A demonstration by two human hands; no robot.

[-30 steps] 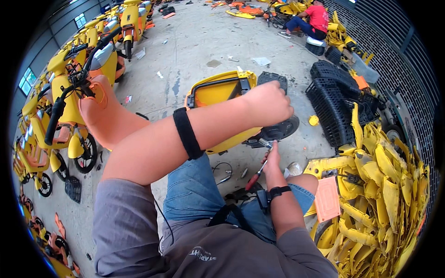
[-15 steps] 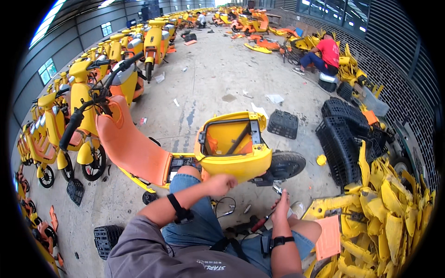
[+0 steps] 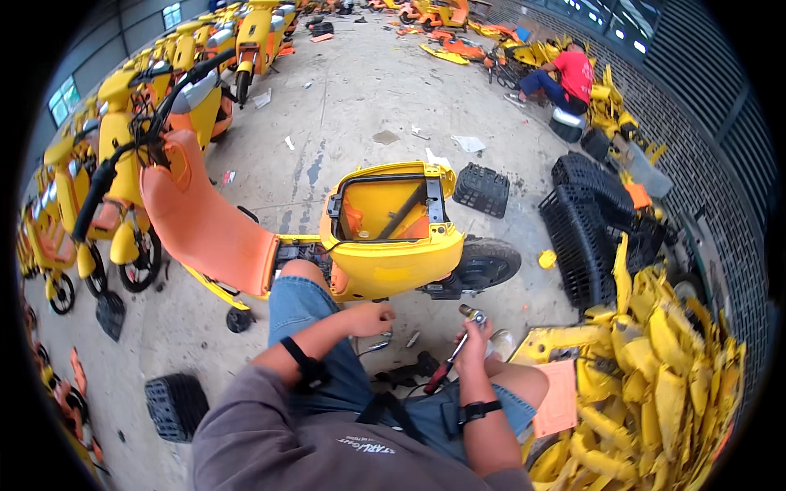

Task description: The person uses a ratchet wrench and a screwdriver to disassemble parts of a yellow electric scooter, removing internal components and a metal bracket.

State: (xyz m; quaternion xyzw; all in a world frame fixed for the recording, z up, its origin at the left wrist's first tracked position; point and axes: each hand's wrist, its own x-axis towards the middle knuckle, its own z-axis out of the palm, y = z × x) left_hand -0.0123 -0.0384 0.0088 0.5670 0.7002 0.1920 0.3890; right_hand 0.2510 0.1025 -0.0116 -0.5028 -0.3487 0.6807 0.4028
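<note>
My right hand (image 3: 472, 342) grips a ratchet wrench (image 3: 449, 364) with a red and black handle, its metal head tipped up above the fingers. My left hand (image 3: 370, 319) is curled beside my knee, just below the scooter body; what it may hold is hidden. In front of me stands a partly stripped yellow and orange scooter (image 3: 391, 274), with its seat off and the yellow storage well (image 3: 381, 209) showing. Its rear wheel (image 3: 489, 263) is on the right, the orange front panel (image 3: 205, 221) on the left. A small metal piece (image 3: 413, 338) lies on the floor between my hands.
A heap of yellow panels (image 3: 655, 385) rises at my right, beside an orange plate (image 3: 557, 398). Black plastic crates (image 3: 577, 245) lie beyond it. Rows of scooters (image 3: 115, 147) line the left. A person in a red shirt (image 3: 573, 78) sits farther off at the right.
The view has tilted down and shifted right. My right hand has brought the ratchet wrench more upright, its head now plainly visible. My left hand has drawn back slightly from the scooter body.
</note>
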